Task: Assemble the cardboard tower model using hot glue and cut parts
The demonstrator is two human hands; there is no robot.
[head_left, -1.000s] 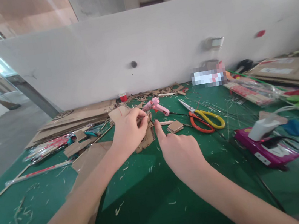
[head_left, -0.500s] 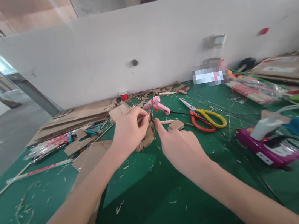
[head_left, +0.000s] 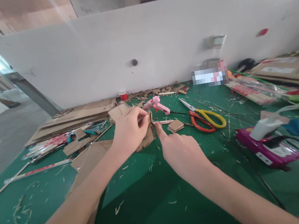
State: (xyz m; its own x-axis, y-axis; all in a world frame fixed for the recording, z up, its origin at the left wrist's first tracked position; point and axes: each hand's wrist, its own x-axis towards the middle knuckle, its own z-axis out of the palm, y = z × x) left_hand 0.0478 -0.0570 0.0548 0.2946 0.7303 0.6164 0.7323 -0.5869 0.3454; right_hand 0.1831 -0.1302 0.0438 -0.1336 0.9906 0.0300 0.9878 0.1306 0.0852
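Near the middle of the table, a small cardboard piece (head_left: 148,138) with dark print stands on edge. My left hand (head_left: 129,128) pinches its upper part between thumb and fingers, which cover some of it. From the right, my right hand (head_left: 182,148) points its index finger at the cardboard's right edge, the tip touching or very close. The other fingers of that hand are curled under and its thumb is hidden. Just behind the hands lies a pink hot glue gun (head_left: 160,106), its nozzle end partly behind my left hand.
Scissors (head_left: 205,118) with red and yellow handles and small cardboard squares (head_left: 176,125) lie to the right. Beyond them is a purple power strip (head_left: 269,149) with cables. Cardboard sheets (head_left: 78,118) and wrapped sticks (head_left: 44,169) lie left. A red cup (head_left: 123,96) stands by the white partition (head_left: 86,61).
My right index fingertip has shifted slightly down along the cardboard's edge. My left hand keeps its pinch, and the view has moved very slightly.
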